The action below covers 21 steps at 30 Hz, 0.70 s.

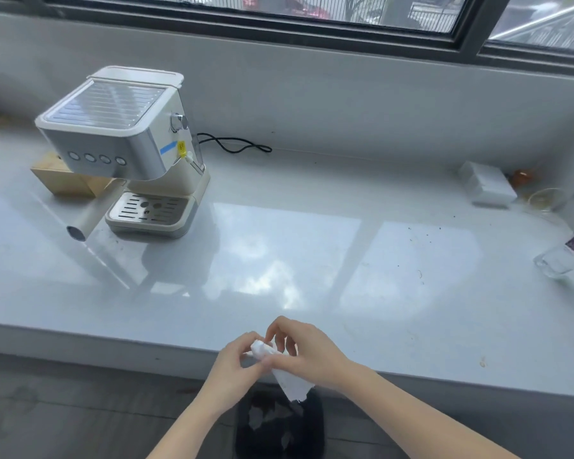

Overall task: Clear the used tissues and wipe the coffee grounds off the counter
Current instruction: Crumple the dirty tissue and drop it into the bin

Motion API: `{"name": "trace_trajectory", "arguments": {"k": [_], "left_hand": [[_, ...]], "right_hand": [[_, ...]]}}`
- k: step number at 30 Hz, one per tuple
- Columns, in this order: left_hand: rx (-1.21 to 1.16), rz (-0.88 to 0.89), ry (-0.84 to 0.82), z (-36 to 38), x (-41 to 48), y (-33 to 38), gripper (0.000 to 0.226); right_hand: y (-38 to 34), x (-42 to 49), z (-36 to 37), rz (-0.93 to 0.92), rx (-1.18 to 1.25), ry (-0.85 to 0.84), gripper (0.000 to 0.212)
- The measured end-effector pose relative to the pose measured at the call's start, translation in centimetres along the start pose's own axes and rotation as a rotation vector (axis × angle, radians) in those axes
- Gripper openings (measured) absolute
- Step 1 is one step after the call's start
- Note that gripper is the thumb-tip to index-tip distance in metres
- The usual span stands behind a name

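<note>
Grey counter point(279, 246) runs under a window point(312, 14), glossy, wide bare stretch through its middle and front. Coffee machine point(123, 147) sits toward the back left corner, black cord point(236, 145) trailing behind it, wooden box point(63, 180) just beside it on the left. Right end holds a white box point(487, 187), a clear cup point(544, 200) and a plastic bottle point(567, 256) lying tilted near the edge. Coffee grounds point(424, 235) scattered as dark specks on the right half, well apart from my hands. Both hands at the front edge, past the counter lip: left hand point(236, 362) and right hand point(305, 349) both pinch one crumpled white tissue point(279, 369), its loose tail hanging down. Black bin point(279, 425) on the floor directly below, white scraps inside it.
</note>
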<state>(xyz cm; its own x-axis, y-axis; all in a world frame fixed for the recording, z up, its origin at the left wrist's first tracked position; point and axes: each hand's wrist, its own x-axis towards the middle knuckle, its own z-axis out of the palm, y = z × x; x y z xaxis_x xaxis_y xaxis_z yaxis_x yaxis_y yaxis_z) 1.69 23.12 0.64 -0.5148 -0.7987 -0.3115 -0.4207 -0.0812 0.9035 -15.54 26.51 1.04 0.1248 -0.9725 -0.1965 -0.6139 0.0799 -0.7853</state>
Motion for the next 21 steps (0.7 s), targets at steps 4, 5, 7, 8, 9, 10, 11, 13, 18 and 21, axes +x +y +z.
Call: {"name": "trace_trajectory", "arguments": {"k": [4, 5, 7, 8, 9, 10, 11, 13, 18, 21], "left_hand": [[-0.091, -0.012, 0.017, -0.7, 0.2, 0.3, 0.014], [-0.086, -0.018, 0.009, -0.8, 0.3, 0.3, 0.016], [-0.075, -0.027, -0.033, -0.8, 0.5, 0.4, 0.021], [-0.059, -0.039, -0.06, -0.7, 0.5, 0.5, 0.023], [-0.018, -0.058, -0.088, -0.6, 0.6, 0.7, 0.021], [0.047, -0.076, -0.116, -0.4, 0.7, 0.8, 0.017], [0.129, -0.089, -0.139, -0.2, 0.8, 1.0, 0.013], [0.308, -0.098, -0.166, 0.4, 0.8, 1.0, 0.016], [0.556, -0.06, -0.027, 1.7, 0.5, 0.8, 0.04], [0.498, -0.118, 0.116, 2.2, 0.4, -0.1, 0.049]], "right_hand": [[0.7, -0.3, -1.7, 0.01, -0.134, -0.053, 0.019], [1.0, -0.4, -2.0, 0.019, -0.15, -0.05, 0.015], [1.4, -0.5, -2.5, 0.033, -0.191, -0.032, 0.013], [1.5, -0.4, -2.6, 0.037, -0.212, -0.032, 0.012], [1.6, -0.2, -2.6, 0.041, -0.232, -0.038, 0.011], [1.5, 0.0, -2.6, 0.048, -0.259, -0.046, 0.01], [1.5, 0.3, -2.5, 0.055, -0.298, -0.052, 0.01], [1.5, 0.9, -2.2, 0.064, -0.388, -0.037, 0.015], [1.4, 1.0, -0.9, 0.17, -0.256, 0.02, 0.011], [1.4, 0.4, 1.0, 0.237, -0.09, 0.085, 0.011]]}}
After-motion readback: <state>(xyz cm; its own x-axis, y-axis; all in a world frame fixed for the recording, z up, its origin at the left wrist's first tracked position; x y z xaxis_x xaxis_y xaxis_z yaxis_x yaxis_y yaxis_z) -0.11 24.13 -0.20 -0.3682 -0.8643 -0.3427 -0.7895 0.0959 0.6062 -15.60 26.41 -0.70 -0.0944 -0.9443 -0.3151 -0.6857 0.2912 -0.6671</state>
